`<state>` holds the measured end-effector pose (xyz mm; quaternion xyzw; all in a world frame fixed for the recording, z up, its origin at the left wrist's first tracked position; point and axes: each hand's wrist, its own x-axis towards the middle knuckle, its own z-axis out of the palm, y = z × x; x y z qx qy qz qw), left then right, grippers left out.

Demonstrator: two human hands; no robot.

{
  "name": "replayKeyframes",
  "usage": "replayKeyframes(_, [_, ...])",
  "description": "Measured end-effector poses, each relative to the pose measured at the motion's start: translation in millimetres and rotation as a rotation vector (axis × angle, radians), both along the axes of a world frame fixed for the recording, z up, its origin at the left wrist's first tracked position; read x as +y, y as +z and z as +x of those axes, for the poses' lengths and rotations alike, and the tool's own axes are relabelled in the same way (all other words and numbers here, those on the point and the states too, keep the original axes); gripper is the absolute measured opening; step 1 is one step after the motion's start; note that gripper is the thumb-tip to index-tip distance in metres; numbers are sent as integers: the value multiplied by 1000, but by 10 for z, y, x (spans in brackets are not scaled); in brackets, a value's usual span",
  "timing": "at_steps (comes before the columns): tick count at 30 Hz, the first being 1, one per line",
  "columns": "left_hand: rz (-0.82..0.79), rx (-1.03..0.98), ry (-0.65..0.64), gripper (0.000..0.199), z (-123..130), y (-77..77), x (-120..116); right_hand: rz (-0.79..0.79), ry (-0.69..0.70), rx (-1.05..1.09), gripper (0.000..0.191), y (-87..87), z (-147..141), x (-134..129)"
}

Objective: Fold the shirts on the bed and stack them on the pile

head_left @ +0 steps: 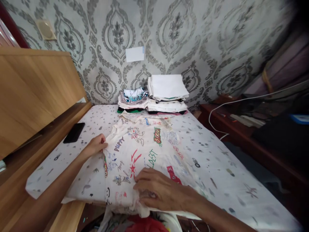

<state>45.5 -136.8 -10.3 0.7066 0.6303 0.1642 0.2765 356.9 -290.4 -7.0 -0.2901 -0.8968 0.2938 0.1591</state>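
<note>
A cream T-shirt (145, 146) covered in colourful drawings and lettering lies spread on the white patterned sheet, its neck opening toward the left. My left hand (97, 145) is closed on the shirt's left edge, thumb and index finger pinching the cloth just below the neckline. Over the near part of the shirt, my right hand (160, 190) has its fingers bent and closed on the fabric. Cloth bunches beneath that hand and hangs over the front edge; its fingertips are partly hidden.
Two stacks of folded clothes stand against the wall: a shorter left stack (133, 100) and a taller right stack (168, 91). A black phone (74, 132) lies on the sheet (231, 180) at the left. A wooden headboard (36, 87) rises beside it. A white cable (211, 116) loops at the right.
</note>
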Motion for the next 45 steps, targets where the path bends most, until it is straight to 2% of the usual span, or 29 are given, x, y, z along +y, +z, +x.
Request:
replayKeyframes(2, [113, 264, -4, 17, 24, 41, -32, -34, -49, 39, 30, 48, 89, 131])
replayKeyframes(4, [265, 415, -35, 19, 165, 56, -38, -7, -150, 75, 31, 70, 209, 343])
replayKeyframes(5, [337, 414, -82, 23, 281, 48, -27, 29, -214, 79, 31, 64, 260, 476])
replayKeyframes(7, [423, 302, -255, 34, 579, -11, 30, 111, -347, 32, 33, 13, 319, 771])
replayKeyframes(9, [422, 170, -447, 43, 885, -128, 134, 170, -447, -61, 38, -85, 326, 1059])
replayKeyframes(11, [382, 135, -562, 52, 1088, -281, 282, 198, -498, -153, 43, -206, 329, 1287])
replayKeyframes(12, [364, 161, -569, 55, 1125, -358, 369, 209, -517, -189, 44, -263, 350, 1373])
replayKeyframes(14, [358, 250, -486, 57, 1067, -489, 549, 224, -589, -232, 42, -347, 464, 1493])
replayKeyframes(17, [412, 350, -313, 51, 809, -577, 769, 212, -842, -217, 32, -367, 813, 1628])
replayKeyframes(20, [501, 408, -278, 43, 696, -528, 849, 189, -1114, -180, 35, -312, 1229, 1843])
replayKeyframes(22, [577, 426, -306, 36, 812, -444, 838, 154, -1242, -168, 38, -288, 1443, 2060])
replayKeyframes(24, [638, 376, -371, 29, 1063, -341, 812, 95, -1334, -159, 36, -293, 1578, 2309])
replayKeyframes(27, [620, 203, -516, 28, 1558, -209, 826, 16, -1384, -125, 26, -325, 1675, 2650])
replayKeyframes(30, [528, 62, -639, 28, 2044, -170, 952, -20, -1385, -38, 13, -323, 1740, 2893])
replayKeyframes(34, [461, -45, -771, 31, 2576, -288, 1224, -5, -1385, 115, 11, -248, 1811, 3099])
replayKeyframes(36, [443, -24, -814, 34, 2789, -379, 1338, -11, -1367, 182, 8, -227, 1813, 3165])
replayKeyframes(40, [416, 101, -813, 42, 3076, -520, 1449, -117, -1325, 306, 7, -296, 1778, 3200])
replayKeyframes(45, [459, 126, -764, 37, 3185, -584, 1464, -340, -1315, 475, 21, -456, 1814, 3027])
